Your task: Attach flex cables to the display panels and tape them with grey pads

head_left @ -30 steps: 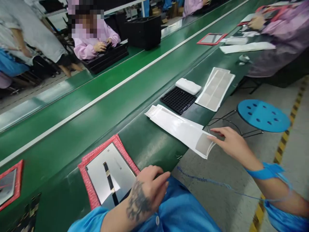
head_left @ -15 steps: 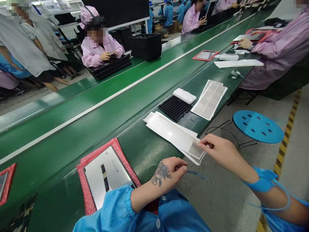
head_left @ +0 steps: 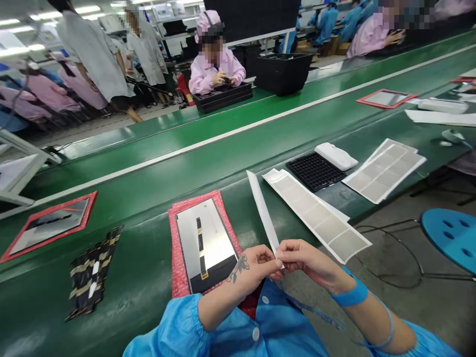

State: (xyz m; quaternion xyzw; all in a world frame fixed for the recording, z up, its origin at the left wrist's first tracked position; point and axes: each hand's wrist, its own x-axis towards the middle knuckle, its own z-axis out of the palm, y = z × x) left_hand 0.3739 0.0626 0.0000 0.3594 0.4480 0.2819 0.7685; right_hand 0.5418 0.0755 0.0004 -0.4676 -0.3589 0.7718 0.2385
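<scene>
Close in front of my body, both hands pinch the near end of a white sheet that looks narrow and slightly curled from this angle. My left hand is closed on it from the left, and my right hand grips it from the right. Just right of it lies a stack of adhesive sheets with grey rectangles. To the left, a display panel with a dark flex cable rests on pink bubble wrap. My left forearm partly covers the panel's lower corner.
Several flex cables lie at left, near another panel. A black grid tray, a white case and more grey-patterned sheets sit at right. A blue stool stands beyond the table edge. A co-worker sits opposite.
My right hand has left the near end of the sheet stack and moved left with a white sheet. My left hand has joined it there. The view has turned left.
</scene>
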